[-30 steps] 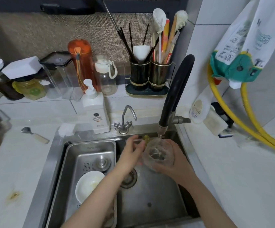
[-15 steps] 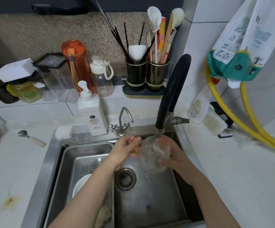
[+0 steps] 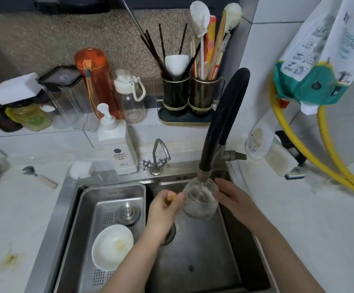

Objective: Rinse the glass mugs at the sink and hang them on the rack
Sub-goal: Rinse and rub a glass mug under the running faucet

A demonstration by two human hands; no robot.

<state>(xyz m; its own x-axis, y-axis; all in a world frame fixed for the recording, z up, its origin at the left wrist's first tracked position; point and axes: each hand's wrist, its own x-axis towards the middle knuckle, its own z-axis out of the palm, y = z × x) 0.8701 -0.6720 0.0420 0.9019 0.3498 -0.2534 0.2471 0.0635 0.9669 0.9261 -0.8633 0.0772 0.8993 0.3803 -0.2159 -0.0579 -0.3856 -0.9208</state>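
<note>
Pinching the amber handle (image 3: 170, 199) in our left hand (image 3: 163, 210), right hand (image 3: 233, 199) spread loose against its far side, we hold the glass mug (image 3: 199, 200) over the sink (image 3: 203, 261), mouth under the black faucet (image 3: 220, 127), soap dispenser (image 3: 117, 144) beyond on the bench (image 3: 13, 218).

A clear glass mug (image 3: 199, 203) with an amber handle sits beneath a black faucet (image 3: 224, 115); an orange bottle (image 3: 96, 81), 2 yellow hoses (image 3: 311, 144), a white bowl (image 3: 111, 247) and white soap dispenser (image 3: 117, 144) surround the steel-grey sink (image 3: 203, 261).
</note>
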